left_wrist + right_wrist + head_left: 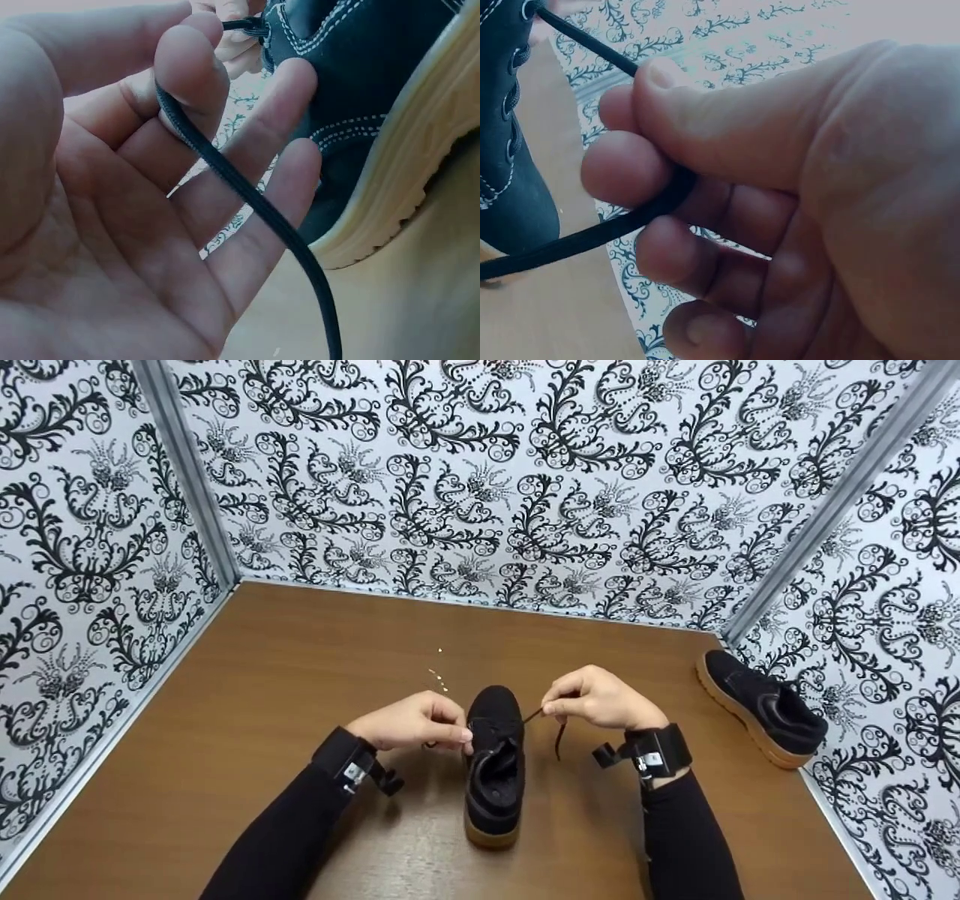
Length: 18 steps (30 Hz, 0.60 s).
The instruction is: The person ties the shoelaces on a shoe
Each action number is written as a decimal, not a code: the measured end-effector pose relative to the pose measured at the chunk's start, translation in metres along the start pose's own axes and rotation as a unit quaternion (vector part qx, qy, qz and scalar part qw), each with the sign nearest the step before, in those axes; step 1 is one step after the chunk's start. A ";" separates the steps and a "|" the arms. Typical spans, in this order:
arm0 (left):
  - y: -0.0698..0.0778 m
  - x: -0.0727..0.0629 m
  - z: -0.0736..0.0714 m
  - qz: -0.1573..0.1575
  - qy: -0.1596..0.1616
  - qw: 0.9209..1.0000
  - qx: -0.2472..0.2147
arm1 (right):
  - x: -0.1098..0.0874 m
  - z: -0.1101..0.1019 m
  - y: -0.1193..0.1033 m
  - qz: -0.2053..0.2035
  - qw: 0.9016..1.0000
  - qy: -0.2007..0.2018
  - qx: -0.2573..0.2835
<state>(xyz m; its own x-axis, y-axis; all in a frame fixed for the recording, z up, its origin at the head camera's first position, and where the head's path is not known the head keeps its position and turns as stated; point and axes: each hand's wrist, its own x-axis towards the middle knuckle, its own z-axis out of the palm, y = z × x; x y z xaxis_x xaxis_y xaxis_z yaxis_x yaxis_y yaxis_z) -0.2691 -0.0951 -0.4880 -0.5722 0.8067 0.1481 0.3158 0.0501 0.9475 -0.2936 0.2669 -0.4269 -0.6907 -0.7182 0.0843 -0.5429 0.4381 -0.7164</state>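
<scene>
A black shoe [495,703] with a tan gum sole stands on the brown table, toe pointing away from me. My left hand [415,721] is at its left side, pinching a black shoelace [251,196] between thumb and index finger; the loose end hangs across the other fingers. To the right of the shoe, my right hand [606,699] pinches the other lace end [585,236] between thumb and fingers. That lace runs taut from the top eyelet to the fingertips, and its tail [559,744] dangles below the hand.
A matching black shoe [761,706] lies at the table's right edge, against the patterned wall. Black-and-white patterned panels [480,487] enclose the back and both sides of the brown table [315,645]. Small bright flecks [439,679] show beyond my left hand.
</scene>
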 end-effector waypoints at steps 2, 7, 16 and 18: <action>0.000 0.001 0.002 -0.005 -0.001 1.000 0.004 | -0.001 -0.002 0.001 0.012 1.000 0.001 -0.005; -0.001 -0.001 0.002 -0.027 0.015 0.999 0.039 | -0.003 -0.004 0.002 0.040 0.999 -0.010 -0.016; 0.006 -0.005 -0.008 -0.008 0.037 0.996 0.082 | -0.003 -0.003 -0.004 0.027 0.999 -0.022 -0.023; 0.005 -0.005 -0.008 -0.005 0.036 0.997 0.071 | -0.003 -0.002 -0.003 0.022 0.999 -0.024 -0.020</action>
<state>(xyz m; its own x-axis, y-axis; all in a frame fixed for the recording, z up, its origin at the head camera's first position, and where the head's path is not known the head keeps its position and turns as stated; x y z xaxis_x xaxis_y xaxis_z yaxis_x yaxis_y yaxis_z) -0.2706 -0.1035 -0.4816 -0.6273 0.7614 0.1634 0.4112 0.1456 0.8999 -0.2909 0.2689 -0.4239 -0.6911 -0.7225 0.0183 -0.5315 0.4910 -0.6902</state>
